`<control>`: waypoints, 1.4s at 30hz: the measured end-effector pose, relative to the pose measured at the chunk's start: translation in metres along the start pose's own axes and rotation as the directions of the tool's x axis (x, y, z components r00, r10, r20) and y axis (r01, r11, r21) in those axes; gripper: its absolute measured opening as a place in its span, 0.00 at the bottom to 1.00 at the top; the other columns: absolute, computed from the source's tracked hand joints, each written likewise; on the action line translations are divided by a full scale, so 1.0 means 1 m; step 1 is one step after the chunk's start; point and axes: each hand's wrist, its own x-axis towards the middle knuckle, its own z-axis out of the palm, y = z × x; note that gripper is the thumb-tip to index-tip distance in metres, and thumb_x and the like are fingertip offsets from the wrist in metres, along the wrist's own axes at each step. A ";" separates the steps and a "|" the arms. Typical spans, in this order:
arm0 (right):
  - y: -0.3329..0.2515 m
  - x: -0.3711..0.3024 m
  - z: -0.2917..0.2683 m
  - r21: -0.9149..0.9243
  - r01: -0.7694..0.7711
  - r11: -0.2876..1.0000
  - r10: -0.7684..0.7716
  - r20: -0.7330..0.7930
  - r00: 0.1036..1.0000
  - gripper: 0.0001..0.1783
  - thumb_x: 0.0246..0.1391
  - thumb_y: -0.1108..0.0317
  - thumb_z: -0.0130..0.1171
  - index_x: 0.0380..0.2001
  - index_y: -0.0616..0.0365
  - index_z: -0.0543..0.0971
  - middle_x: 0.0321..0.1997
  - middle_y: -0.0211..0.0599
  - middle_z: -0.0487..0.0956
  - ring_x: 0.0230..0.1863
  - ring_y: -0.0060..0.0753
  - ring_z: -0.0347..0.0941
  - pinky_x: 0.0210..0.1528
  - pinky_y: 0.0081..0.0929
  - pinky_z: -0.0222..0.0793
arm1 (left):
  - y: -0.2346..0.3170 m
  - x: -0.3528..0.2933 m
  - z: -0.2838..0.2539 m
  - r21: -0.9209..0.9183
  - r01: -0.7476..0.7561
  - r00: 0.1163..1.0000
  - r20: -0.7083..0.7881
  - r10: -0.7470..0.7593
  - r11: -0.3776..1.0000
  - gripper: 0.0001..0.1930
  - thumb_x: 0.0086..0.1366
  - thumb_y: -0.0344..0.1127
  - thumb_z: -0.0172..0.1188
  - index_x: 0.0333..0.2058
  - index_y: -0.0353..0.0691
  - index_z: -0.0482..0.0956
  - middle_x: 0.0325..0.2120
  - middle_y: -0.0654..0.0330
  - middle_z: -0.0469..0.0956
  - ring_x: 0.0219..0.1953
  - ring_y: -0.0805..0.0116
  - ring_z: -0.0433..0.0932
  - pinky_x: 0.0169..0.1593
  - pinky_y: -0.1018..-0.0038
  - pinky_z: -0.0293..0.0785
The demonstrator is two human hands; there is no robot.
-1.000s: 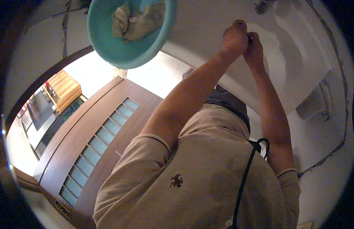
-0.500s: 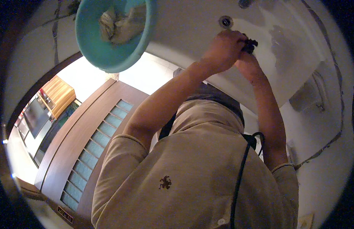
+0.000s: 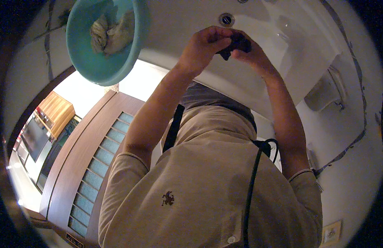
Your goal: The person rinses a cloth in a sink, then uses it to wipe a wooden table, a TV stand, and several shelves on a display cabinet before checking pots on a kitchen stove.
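**Handled small, crumpled, near-black cloth point(image 3: 239, 43) bare-handed over smooth white sink or tub point(image 3: 261, 22)**

Probably in a kneading or wringing step; couldn't tell which. Likely called next for a firm two-handed squeeze, or for spreading the folds to check. Pinched near side between thumb and fingers of left hand point(image 3: 201, 45); grasped other side in right hand point(image 3: 255, 53), with fingers mostly hidden. Kept near-black cloth between both hands, near round metal-rimmed drain point(image 3: 227, 20), with height over the surface unclear. Looked bunched, soft and irregular, with a corner hanging down; maybe wet, too dim to confirm. Noted well off to the left: round teal plastic basin point(image 3: 86, 66) with wadded beige cloth point(image 3: 111, 37) inside.
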 end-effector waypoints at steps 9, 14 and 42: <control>0.014 -0.009 0.040 0.577 -0.180 0.797 0.324 -0.156 0.933 0.23 0.58 0.48 0.69 0.46 0.51 0.76 0.29 0.23 0.77 0.30 0.20 0.73 0.32 0.22 0.69 | 0.002 -0.022 0.034 0.512 -0.118 0.983 -0.059 0.172 0.851 0.08 0.69 0.26 0.59 0.44 0.37 0.85 0.37 0.60 0.86 0.33 0.71 0.83 0.36 0.72 0.80; 0.014 -0.016 0.020 0.728 -0.434 0.530 0.243 0.360 0.901 0.16 0.60 0.51 0.67 0.37 0.50 0.76 0.23 0.21 0.70 0.23 0.16 0.64 0.26 0.19 0.61 | 0.037 0.008 -0.014 0.110 0.000 0.996 0.090 -0.010 0.994 0.17 0.70 0.44 0.61 0.50 0.40 0.82 0.41 0.60 0.86 0.41 0.67 0.86 0.40 0.72 0.81; 0.116 0.054 -0.006 -0.678 -0.216 0.703 0.219 -0.082 0.972 0.17 0.59 0.51 0.58 0.38 0.52 0.82 0.26 0.42 0.81 0.24 0.46 0.78 0.27 0.41 0.71 | -0.059 0.095 0.017 -0.485 0.267 0.889 -0.209 -0.407 0.833 0.18 0.75 0.47 0.52 0.41 0.36 0.79 0.31 0.56 0.81 0.31 0.64 0.79 0.38 0.65 0.78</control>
